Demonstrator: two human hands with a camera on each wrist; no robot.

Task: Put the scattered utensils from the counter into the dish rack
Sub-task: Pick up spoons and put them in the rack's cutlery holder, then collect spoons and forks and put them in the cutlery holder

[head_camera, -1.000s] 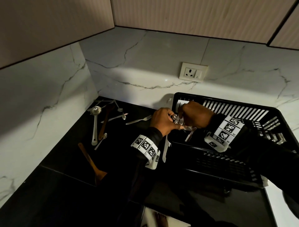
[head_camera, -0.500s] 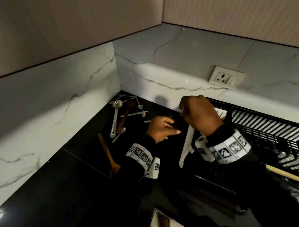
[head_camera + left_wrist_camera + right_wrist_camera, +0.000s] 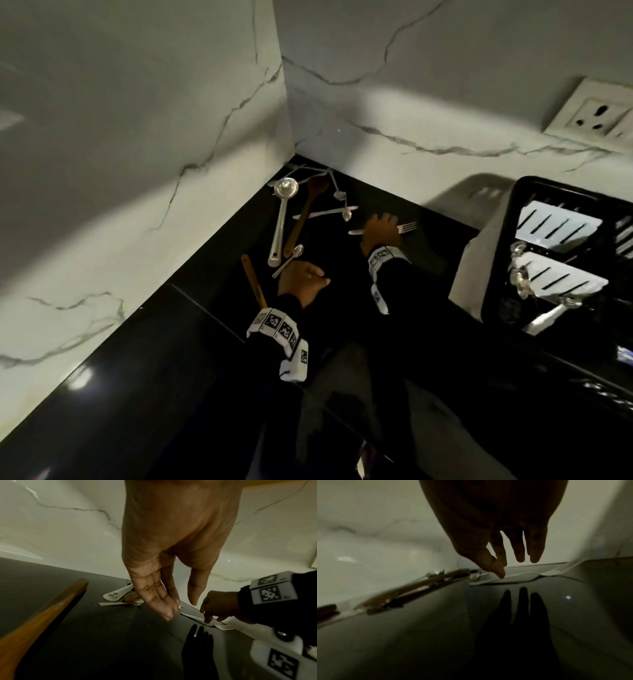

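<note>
Scattered utensils lie in the counter's corner: a steel ladle (image 3: 281,226), a dark wooden spoon (image 3: 303,219), a small spoon (image 3: 290,261), a wooden spatula (image 3: 254,281) (image 3: 42,615) and a steel fork (image 3: 407,226) (image 3: 224,627) (image 3: 556,572). My right hand (image 3: 380,228) (image 3: 511,568) (image 3: 211,615) reaches down over the fork, fingers straight, thumb tip touching its handle. My left hand (image 3: 303,279) (image 3: 181,609) hovers with straight fingers just above the counter beside the small spoon, holding nothing. The black dish rack (image 3: 565,188) stands at the right.
White slotted turners (image 3: 558,224) and steel utensils lie in the rack. Marble walls meet in a corner right behind the utensils. A wall socket (image 3: 596,116) sits above the rack. More spoons (image 3: 346,214) lie near the back wall.
Both hands have left the rack and moved left over the counter. The right hand no longer holds the white utensil and now touches the fork. The view has swung left.
</note>
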